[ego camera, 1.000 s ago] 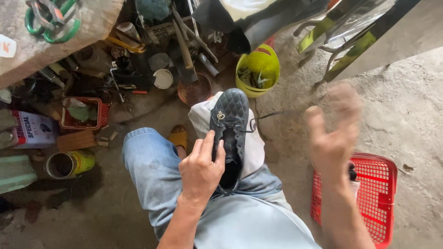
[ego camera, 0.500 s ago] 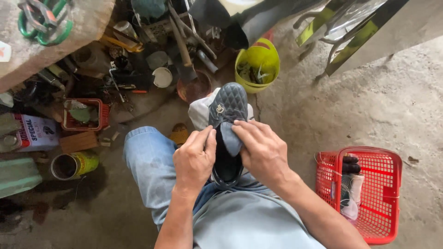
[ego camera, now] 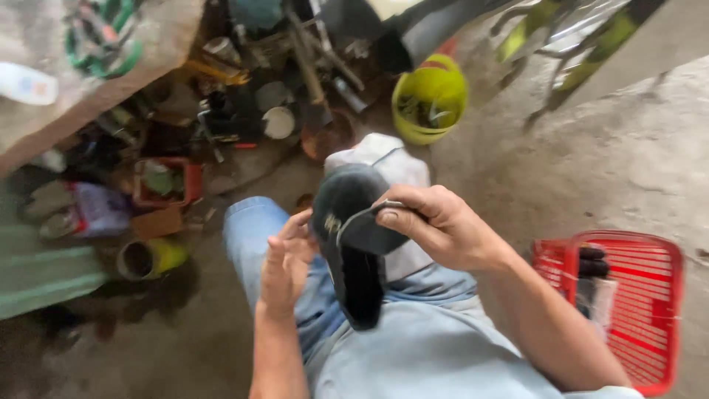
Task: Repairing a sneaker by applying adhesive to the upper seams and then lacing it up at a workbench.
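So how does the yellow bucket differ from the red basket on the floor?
The yellow bucket is round with solid walls, while the red basket is rectangular with slatted, see-through sides. The bucket sits ahead of the person's knees among the tool clutter; the basket sits alone beside the person's right arm. Both stand on the concrete floor, open-topped, with items inside.

matt black shoe, red plastic basket
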